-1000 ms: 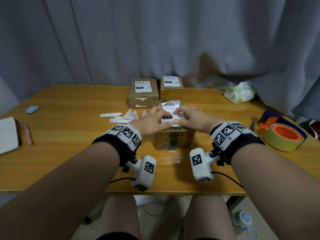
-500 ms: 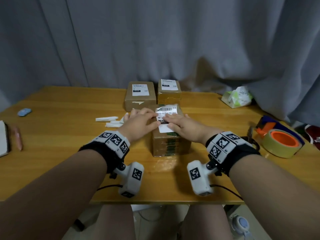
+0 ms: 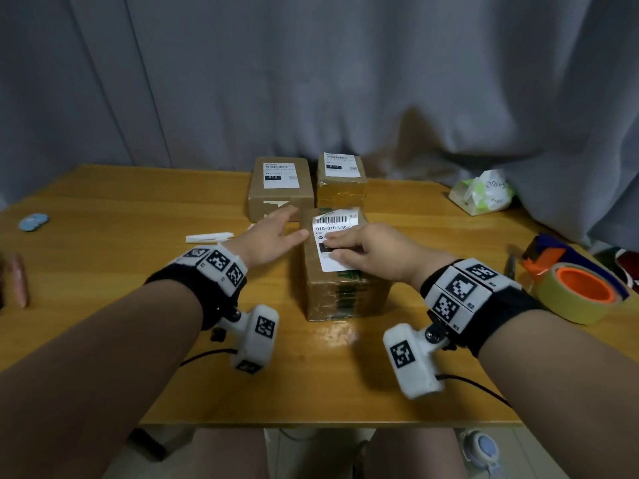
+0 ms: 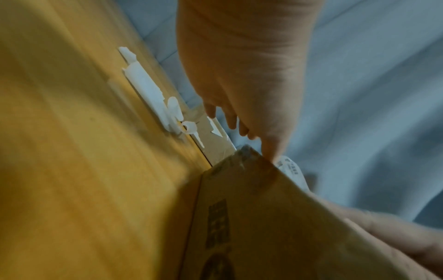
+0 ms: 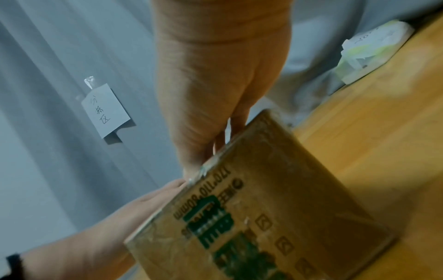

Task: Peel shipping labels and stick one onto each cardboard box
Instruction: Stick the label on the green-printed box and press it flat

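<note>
A taped cardboard box [image 3: 345,292] stands near the middle of the table, with a white shipping label [image 3: 333,224] on its top. My right hand [image 3: 345,245] lies flat on the label and its straight fingers press it down. Just left of the box is my left hand [image 3: 287,226], fingers straight, thumb tip touching the box's upper left edge [image 4: 251,157]. Behind stand two more boxes, each with a label: a left one [image 3: 280,198] and a right one [image 3: 340,188]. The label's far edge [image 4: 290,168] shows past the thumb in the left wrist view.
White backing strips [image 3: 209,237] lie left of the boxes. A roll of tape with an orange core [image 3: 581,295] sits at the right edge, a tissue pack [image 3: 484,195] at the back right. A blue object [image 3: 33,223] and a pink pen [image 3: 19,281] lie far left. Grey curtain behind.
My left hand has come off the label and moved to the box's left side. My right hand has slid left across the label and still presses it.
</note>
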